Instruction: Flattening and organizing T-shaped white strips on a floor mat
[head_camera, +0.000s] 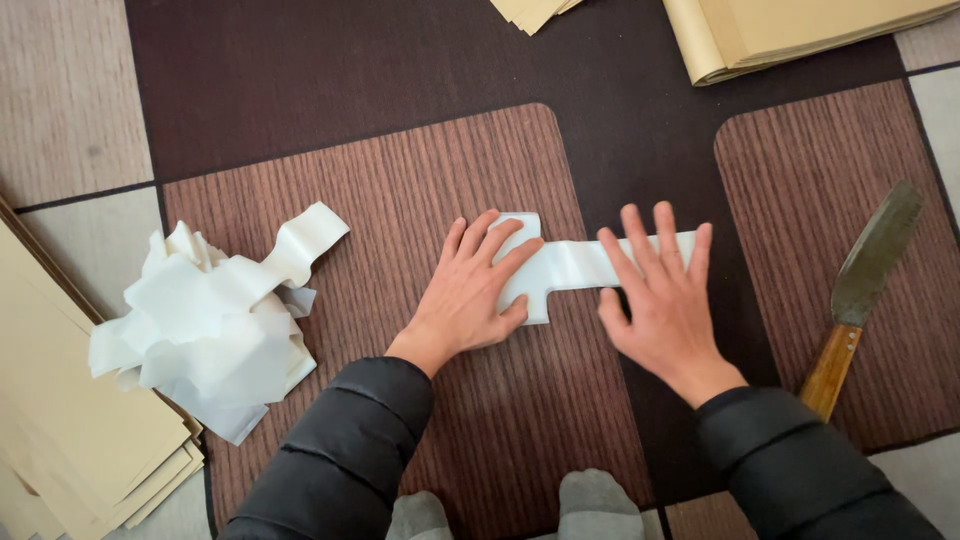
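A folded strip of white paper (562, 266) lies flat on a dark brown patterned mat (400, 180), running left to right. My left hand (470, 290) presses down on its wider left end, fingers spread. Over the strip's right end lies my right hand (662, 290), palm down and fingers apart. Both hands rest flat on the paper and neither grips it. Black padded sleeves cover both forearms.
A heap of crumpled white paper strips (215, 325) sits to the left. A wooden-handled knife with a broad blade (860, 295) lies at the right. Tan paper stacks lie at the lower left (70, 440), upper right (790, 30) and top centre (530, 10). My grey-socked feet (590, 505) show below.
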